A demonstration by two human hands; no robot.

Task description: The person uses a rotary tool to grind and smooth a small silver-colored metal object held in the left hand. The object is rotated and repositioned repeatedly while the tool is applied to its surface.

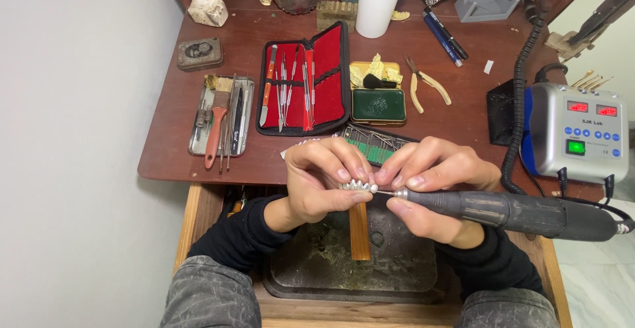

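Two bare hands meet above an open wooden drawer, seen from above. The left hand [324, 179] pinches a small row of glossy, silvery-white dental crowns [358, 185] between thumb and fingertips; about four rounded lumps show. The right hand [433, 186] is wrapped around a dark grey, scuffed, cylindrical rotary handpiece [509, 212], its thin metal bur touching the right end of the crowns. Both sleeves are black.

Directly under the hands a narrow wooden bench peg [359, 230] juts toward the person over a dusty dark tray [317, 262].

Just beyond the left hand lies an open black case lined in red felt [329, 77], holding roughly seven slim steel instruments. Left of it, a shallow metal tray [200, 113] carries one orange-handled brush and several thin tools (too crowded to count). Beyond the right hand sit a flat green tin [378, 105] with pale plaster pieces, and one pair of cream-handled pliers [423, 86]. To the right of the right hand stands a boxy silver control unit [575, 133] with two red displays and one lit green button, joined by a coiled black cable. One smooth white cup [378, 0] stands farthest back.
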